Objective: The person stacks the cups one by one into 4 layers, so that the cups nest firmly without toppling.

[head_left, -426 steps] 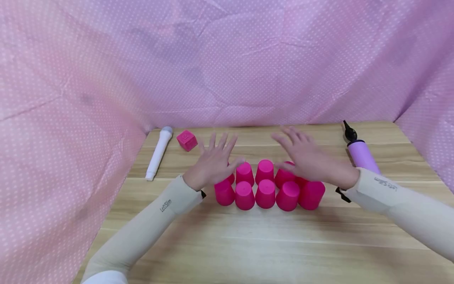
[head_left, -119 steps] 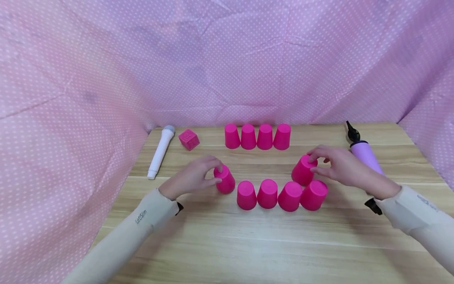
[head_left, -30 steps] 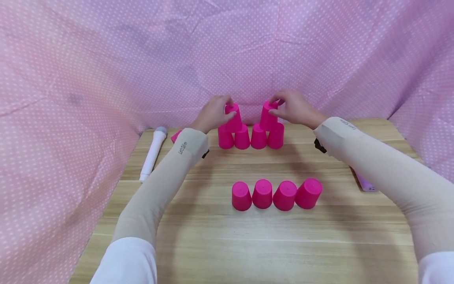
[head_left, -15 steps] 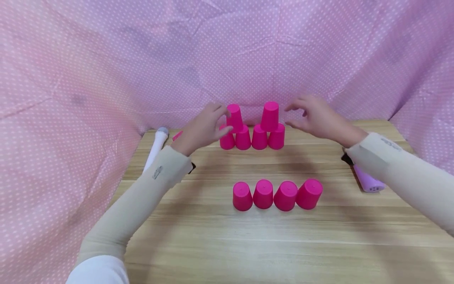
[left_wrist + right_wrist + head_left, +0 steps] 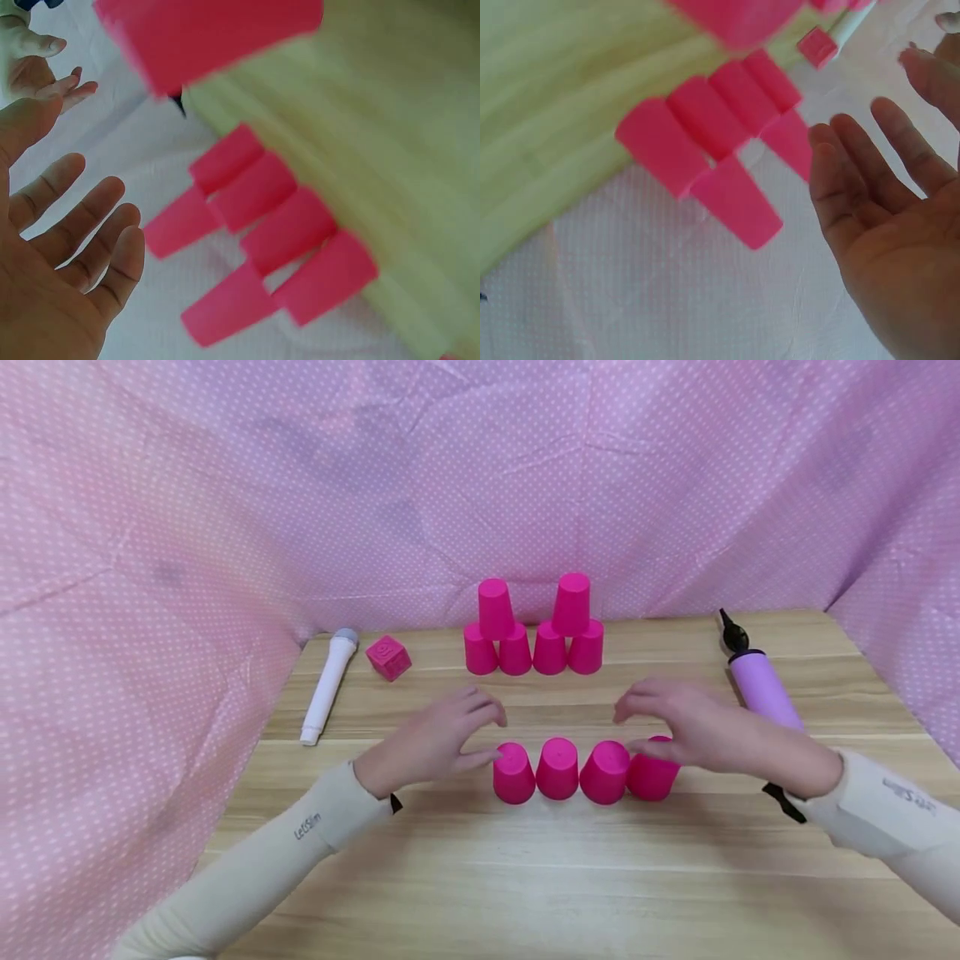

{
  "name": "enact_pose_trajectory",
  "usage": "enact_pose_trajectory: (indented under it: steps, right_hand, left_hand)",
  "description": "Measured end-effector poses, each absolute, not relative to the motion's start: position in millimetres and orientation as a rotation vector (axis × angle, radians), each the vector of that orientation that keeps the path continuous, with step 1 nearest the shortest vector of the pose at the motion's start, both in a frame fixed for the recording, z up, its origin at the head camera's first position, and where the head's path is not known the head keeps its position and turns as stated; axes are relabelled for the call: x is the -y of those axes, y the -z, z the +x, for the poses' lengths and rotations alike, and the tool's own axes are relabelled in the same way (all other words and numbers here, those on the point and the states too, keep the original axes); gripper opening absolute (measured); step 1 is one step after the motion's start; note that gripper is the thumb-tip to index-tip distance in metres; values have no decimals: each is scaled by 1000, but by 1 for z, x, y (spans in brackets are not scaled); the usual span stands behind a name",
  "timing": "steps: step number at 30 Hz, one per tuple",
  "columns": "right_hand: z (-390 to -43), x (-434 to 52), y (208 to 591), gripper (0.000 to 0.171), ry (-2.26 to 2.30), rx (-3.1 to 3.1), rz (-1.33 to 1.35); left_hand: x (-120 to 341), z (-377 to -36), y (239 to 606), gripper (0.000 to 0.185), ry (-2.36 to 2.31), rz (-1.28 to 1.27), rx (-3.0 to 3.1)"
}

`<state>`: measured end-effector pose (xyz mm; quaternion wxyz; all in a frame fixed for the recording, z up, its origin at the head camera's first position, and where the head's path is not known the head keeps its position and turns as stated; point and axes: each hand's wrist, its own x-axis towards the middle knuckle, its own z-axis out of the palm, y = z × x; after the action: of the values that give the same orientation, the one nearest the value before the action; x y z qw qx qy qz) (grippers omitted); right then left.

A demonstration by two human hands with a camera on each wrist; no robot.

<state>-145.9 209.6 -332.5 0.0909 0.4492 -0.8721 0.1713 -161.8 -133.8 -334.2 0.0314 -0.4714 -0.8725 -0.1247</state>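
Upside-down pink cups stand in two groups. At the back, a row of several cups (image 5: 514, 652) carries two more on top, a left upper cup (image 5: 495, 608) and a right upper cup (image 5: 572, 604). Nearer the front is a row of several single cups (image 5: 557, 770). My left hand (image 5: 435, 739) hovers by the front row's left end, its thumb tip at the leftmost cup (image 5: 513, 777). Over the rightmost cup (image 5: 651, 779), my right hand (image 5: 701, 727) partly covers it. Both wrist views show an empty left palm (image 5: 45, 292) and right palm (image 5: 907, 247), fingers spread or loosely bent.
A white microphone (image 5: 327, 689) and a pink cube (image 5: 389, 658) lie at the back left of the wooden table (image 5: 525, 877). To the right lies a purple hand pump (image 5: 765, 689) with a black nozzle. Dotted pink cloth (image 5: 480, 485) hangs behind and at the sides.
A second ago both hands held the two upper cups on the back row. They have let go and come back toward the front row; the upper cups stay put.
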Motion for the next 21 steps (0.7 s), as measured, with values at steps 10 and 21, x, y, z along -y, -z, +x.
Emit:
enact_pose_trajectory:
  steps: [10,21]
  right_hand:
    - [-124,-207,357,38,-543,2710,1276]
    - [-123,-191,361,41,-582,2761,1279]
  left_hand:
    - [134,-150,362,39,437,-1455,2727]
    - [132,-144,370,42,497,-1402,2845]
